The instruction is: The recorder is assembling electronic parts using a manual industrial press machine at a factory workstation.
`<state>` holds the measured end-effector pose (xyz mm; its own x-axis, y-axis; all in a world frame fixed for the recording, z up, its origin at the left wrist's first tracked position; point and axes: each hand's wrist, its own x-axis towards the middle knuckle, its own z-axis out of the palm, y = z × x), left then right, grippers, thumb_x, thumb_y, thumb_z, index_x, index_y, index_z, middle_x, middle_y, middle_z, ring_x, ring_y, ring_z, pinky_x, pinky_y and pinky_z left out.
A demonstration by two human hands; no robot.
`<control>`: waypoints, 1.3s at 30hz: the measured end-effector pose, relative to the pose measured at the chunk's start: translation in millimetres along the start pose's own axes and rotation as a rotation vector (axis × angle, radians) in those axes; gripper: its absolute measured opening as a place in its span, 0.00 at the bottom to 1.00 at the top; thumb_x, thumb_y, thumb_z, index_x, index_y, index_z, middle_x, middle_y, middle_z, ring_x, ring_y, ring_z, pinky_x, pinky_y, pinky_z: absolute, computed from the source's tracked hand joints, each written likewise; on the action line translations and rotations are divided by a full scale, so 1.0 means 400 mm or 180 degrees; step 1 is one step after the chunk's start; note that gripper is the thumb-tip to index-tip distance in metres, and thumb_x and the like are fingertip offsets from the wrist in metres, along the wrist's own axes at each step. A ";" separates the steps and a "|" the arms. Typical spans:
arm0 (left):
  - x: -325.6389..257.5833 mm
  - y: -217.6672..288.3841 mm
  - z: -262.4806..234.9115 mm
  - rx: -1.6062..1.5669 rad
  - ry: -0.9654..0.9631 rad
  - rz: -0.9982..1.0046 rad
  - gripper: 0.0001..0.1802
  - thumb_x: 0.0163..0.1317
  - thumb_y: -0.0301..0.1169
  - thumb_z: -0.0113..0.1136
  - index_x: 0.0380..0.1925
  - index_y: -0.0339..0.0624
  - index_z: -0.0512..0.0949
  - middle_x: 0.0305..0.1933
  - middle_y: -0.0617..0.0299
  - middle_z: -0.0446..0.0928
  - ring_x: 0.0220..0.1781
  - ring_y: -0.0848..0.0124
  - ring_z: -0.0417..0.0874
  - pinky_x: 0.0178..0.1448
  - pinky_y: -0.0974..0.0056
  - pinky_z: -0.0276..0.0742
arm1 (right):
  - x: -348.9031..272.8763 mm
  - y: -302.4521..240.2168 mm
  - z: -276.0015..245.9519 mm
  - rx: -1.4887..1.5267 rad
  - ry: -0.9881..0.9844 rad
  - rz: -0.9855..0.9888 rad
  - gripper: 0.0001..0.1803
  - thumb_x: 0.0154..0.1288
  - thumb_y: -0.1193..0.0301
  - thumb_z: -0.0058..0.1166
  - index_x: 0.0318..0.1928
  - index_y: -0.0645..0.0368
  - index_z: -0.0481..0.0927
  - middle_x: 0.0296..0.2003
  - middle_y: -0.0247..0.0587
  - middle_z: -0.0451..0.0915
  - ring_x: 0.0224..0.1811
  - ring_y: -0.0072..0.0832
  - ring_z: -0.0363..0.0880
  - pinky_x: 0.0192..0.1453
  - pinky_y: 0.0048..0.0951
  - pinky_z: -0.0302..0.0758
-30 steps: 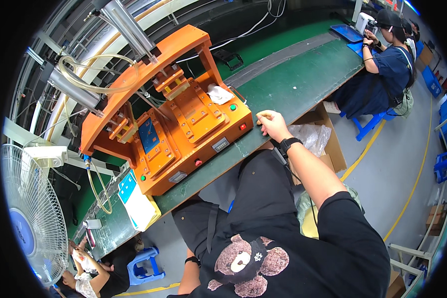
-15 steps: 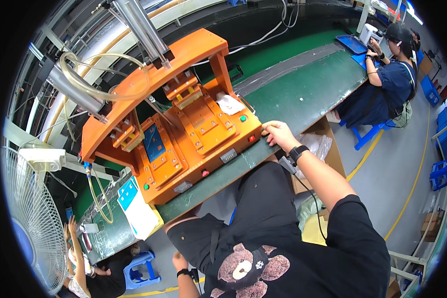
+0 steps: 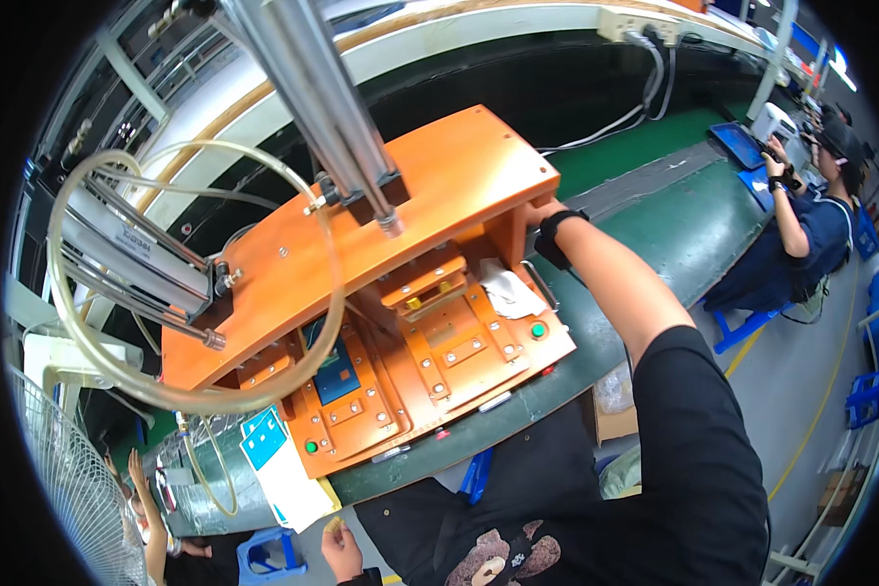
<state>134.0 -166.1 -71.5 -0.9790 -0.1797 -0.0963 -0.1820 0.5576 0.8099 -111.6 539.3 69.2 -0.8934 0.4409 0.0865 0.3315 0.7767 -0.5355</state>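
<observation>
One right hand (image 3: 539, 213) behind orange press fixture (image 3: 400, 283), fingers hidden; left hand (image 3: 340, 549) low, fingers curled, empty.

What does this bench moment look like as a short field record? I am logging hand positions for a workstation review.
right hand: mostly hidden behind the right end of the orange press fixture's top plate; black wristband shows at its edge
left hand: low by the lap, apart from the bench, fingers curled, nothing visibly held
fixture base: orange jig plate with a blue insert and green round buttons
near right hand: white crumpled cloth on the base
surface: green bench top
others: seated co-worker at far right
</observation>
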 end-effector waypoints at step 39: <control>-0.043 0.723 0.185 -0.0362 -0.2333 0.3799 0.52 0.42 0.46 0.77 0.66 0.39 0.62 0.68 0.46 0.63 0.72 0.46 0.61 0.72 0.45 0.60 | -0.957 -0.288 0.095 0.6216 -0.3976 0.0620 0.50 0.50 0.68 0.67 0.71 0.63 0.53 0.65 0.52 0.64 0.68 0.43 0.64 0.74 0.51 0.56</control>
<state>91.5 58.2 121.5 -0.3676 0.8266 0.4262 0.7556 -0.0017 0.6550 180.8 263.8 65.7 -0.8348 -0.5505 -0.0101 0.5047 -0.7577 -0.4138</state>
